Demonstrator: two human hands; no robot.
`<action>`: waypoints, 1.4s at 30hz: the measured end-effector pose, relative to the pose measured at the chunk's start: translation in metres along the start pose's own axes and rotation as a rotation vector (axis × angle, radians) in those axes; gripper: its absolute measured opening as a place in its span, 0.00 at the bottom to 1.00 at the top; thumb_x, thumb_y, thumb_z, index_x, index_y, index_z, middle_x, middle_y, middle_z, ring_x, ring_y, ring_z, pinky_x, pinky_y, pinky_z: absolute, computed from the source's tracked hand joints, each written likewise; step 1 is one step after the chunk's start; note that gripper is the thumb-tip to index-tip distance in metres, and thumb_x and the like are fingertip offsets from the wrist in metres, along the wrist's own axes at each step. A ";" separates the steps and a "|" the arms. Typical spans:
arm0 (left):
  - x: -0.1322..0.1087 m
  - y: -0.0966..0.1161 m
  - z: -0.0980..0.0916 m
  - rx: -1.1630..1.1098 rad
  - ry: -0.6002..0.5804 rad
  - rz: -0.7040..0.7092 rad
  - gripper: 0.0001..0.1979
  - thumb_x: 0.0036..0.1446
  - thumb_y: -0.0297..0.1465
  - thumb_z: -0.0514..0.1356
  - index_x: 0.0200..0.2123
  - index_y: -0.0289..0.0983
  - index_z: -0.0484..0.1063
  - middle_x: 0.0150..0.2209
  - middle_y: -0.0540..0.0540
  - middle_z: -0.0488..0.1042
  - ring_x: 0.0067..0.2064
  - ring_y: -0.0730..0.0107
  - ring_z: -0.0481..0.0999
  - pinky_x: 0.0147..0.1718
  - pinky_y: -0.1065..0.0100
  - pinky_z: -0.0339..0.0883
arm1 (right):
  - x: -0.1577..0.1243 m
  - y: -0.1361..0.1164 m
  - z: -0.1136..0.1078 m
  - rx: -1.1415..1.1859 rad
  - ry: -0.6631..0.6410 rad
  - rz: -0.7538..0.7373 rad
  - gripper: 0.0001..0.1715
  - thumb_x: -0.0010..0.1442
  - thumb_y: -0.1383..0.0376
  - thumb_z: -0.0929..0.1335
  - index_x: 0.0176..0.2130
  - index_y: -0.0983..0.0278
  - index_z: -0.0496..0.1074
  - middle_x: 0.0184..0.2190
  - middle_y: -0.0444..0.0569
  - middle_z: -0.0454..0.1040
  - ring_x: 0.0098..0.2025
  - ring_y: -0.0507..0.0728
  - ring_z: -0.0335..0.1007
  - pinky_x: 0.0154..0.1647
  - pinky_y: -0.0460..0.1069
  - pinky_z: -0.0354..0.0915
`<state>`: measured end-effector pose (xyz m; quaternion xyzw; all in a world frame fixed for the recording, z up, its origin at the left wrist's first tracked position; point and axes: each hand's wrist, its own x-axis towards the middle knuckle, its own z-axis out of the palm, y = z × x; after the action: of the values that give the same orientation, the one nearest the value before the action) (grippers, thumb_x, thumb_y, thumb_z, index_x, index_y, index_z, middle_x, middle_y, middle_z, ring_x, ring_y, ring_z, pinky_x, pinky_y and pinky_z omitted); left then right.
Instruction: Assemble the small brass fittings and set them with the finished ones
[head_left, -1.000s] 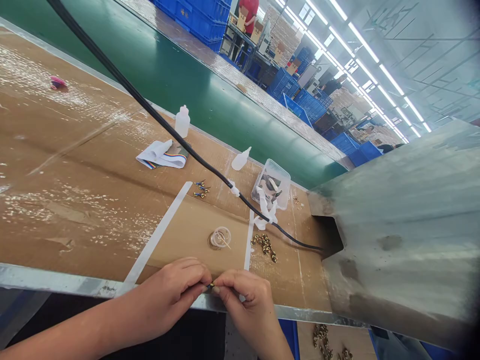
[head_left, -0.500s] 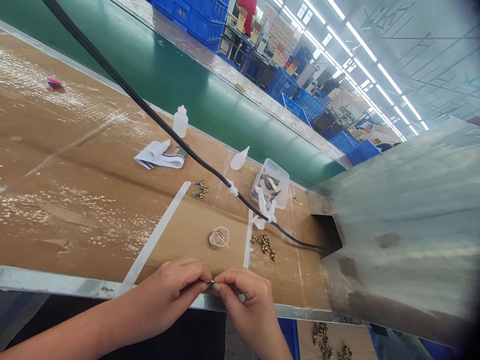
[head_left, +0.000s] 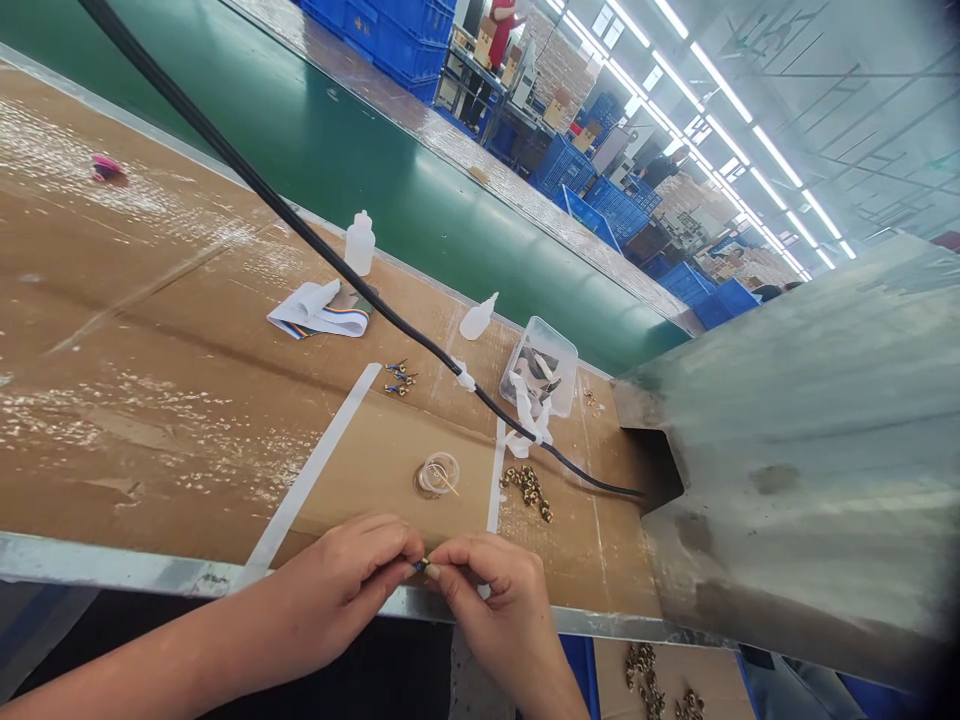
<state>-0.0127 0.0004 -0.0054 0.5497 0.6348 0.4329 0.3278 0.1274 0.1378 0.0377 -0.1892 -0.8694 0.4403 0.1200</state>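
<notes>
pretty sure this is a factory floor, some kind of small-parts assembly line; there's a long green belt (head_left: 405, 190) running past the desk (head_left: 187, 350), which is topped with scuffed cardboard (head_left: 90, 310) and has a metal edge (head_left: 112, 567); blue crates (head_left: 390, 40) are stacked across the way, rows of tube lights (head_left: 724, 85) line the ceiling (head_left: 840, 55), a person in red (head_left: 501, 35) stands at another workstation (head_left: 475, 66); little brassy parts (head_left: 529, 487) sit heaped up close
</notes>
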 end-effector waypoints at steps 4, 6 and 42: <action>-0.001 -0.001 0.000 -0.009 -0.029 0.002 0.11 0.67 0.25 0.47 0.38 0.41 0.67 0.36 0.51 0.71 0.38 0.71 0.71 0.39 0.73 0.62 | 0.000 0.000 0.000 -0.001 -0.007 -0.009 0.10 0.57 0.74 0.69 0.31 0.62 0.79 0.27 0.43 0.78 0.29 0.50 0.73 0.32 0.41 0.62; -0.001 -0.002 0.000 -0.010 -0.036 -0.001 0.11 0.67 0.25 0.47 0.39 0.41 0.68 0.36 0.51 0.71 0.39 0.71 0.72 0.39 0.73 0.62 | -0.001 0.000 0.001 -0.002 -0.006 -0.014 0.10 0.57 0.74 0.69 0.32 0.62 0.79 0.27 0.43 0.78 0.29 0.50 0.73 0.32 0.41 0.63; 0.001 0.002 -0.002 0.027 -0.025 -0.010 0.11 0.66 0.24 0.48 0.38 0.40 0.68 0.35 0.51 0.72 0.37 0.71 0.73 0.37 0.73 0.63 | -0.001 -0.001 -0.002 -0.017 -0.050 0.027 0.12 0.58 0.74 0.69 0.34 0.59 0.80 0.28 0.42 0.79 0.31 0.51 0.73 0.33 0.43 0.63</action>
<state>-0.0139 0.0006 -0.0024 0.5564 0.6391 0.4157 0.3305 0.1286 0.1384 0.0397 -0.1909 -0.8732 0.4391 0.0909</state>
